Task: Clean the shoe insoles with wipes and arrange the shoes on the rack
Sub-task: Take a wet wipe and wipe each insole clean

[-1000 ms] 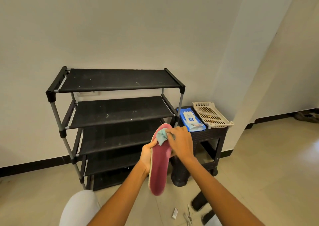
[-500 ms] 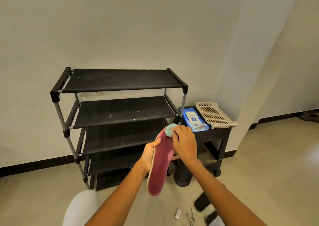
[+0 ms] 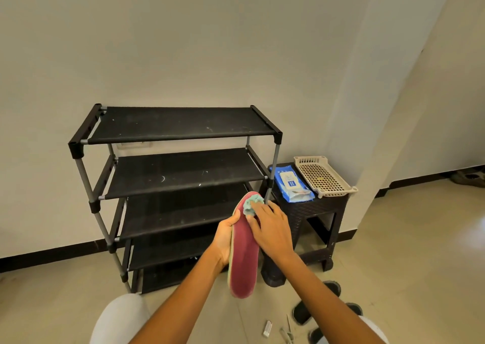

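The left hand point(image 3: 226, 238) grips a pink insole point(image 3: 244, 254) along its left edge, thumb curled over the front and the other fingers hidden behind it. The insole is held upright in the air in front of the shoe rack point(image 3: 173, 186), toe end up and heel end down, its pale green rim showing along the left side. The right hand point(image 3: 273, 228) presses a crumpled light blue wipe point(image 3: 252, 204) against the toe end of the insole, the fingers bent over the wipe and spread across the pink surface.

The rack stands against the wall, a black frame with grey posts and several dark fabric shelves, the upper ones flecked with white marks. Just to the right of the rack is a small dark stool point(image 3: 312, 212). A blue pack of wipes point(image 3: 291, 186) lies along the stool's left edge, and a cream perforated tray point(image 3: 322, 177) sits along its right edge, its near corner sticking out past the stool's corner.

On the floor point(image 3: 393, 251) near the lower right there are dark shoes point(image 3: 326, 309), partly hidden by the right forearm, and a few small objects too small to identify. Another shoe point(image 3: 469, 177) lies far off by the right edge of the view. A white-clad knee point(image 3: 118, 320) shows at the bottom left.
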A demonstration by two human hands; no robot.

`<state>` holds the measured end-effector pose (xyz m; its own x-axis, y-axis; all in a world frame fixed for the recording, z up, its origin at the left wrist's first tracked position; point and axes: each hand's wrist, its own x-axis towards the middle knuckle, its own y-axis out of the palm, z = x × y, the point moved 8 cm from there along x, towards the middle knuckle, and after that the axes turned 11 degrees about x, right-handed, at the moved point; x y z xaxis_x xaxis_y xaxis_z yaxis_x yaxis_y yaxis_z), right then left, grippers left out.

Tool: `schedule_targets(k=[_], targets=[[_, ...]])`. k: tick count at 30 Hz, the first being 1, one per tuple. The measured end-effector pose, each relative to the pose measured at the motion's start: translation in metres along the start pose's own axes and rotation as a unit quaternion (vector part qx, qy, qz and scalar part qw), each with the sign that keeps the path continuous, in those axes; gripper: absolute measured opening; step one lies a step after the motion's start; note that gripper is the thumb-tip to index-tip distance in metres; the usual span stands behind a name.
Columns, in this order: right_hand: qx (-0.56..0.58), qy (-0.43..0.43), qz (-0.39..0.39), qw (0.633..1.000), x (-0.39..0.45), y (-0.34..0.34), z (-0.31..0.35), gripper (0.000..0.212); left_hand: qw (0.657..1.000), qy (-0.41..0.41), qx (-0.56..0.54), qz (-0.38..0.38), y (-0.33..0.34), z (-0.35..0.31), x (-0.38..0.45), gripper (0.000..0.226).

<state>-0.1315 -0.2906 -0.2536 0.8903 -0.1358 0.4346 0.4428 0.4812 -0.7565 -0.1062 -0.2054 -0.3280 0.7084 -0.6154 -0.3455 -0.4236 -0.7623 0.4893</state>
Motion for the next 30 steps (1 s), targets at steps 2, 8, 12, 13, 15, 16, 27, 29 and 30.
schedule_targets(k=[2,8,12,13,15,16,27,29,30], targets=[[0.038,-0.058,0.036,0.997,-0.016,0.003,0.015,0.041,0.999,-0.008,-0.031,0.008,-0.003,-0.003,0.001,0.047],[0.006,-0.124,0.117,0.985,-0.022,0.0,0.008,0.042,0.996,-0.039,-0.073,0.043,0.007,0.012,-0.002,0.049],[0.028,0.007,0.076,0.997,-0.002,-0.01,-0.011,0.044,0.999,0.003,-0.034,0.016,0.019,0.004,-0.002,0.041],[0.046,-0.007,0.086,0.995,-0.007,-0.008,-0.006,0.043,0.999,0.003,-0.041,0.018,0.02,0.001,-0.001,0.042],[0.075,-0.087,0.127,0.985,-0.026,-0.003,0.011,0.043,0.998,-0.012,-0.061,0.031,0.014,-0.003,0.003,0.048],[0.073,-0.128,0.148,0.978,-0.036,-0.002,0.016,0.043,0.997,-0.024,-0.069,0.035,0.01,-0.001,0.003,0.05],[0.075,-0.03,0.051,0.995,-0.008,-0.007,-0.006,0.037,1.0,0.004,-0.028,0.012,0.013,-0.003,-0.001,0.044],[0.098,-0.112,0.083,0.985,-0.025,-0.004,0.017,0.03,0.999,-0.017,-0.04,0.008,0.002,0.0,0.002,0.049],[0.101,-0.146,0.096,0.98,-0.032,-0.004,0.024,0.025,0.999,-0.028,-0.045,0.006,-0.002,0.002,0.003,0.051]])
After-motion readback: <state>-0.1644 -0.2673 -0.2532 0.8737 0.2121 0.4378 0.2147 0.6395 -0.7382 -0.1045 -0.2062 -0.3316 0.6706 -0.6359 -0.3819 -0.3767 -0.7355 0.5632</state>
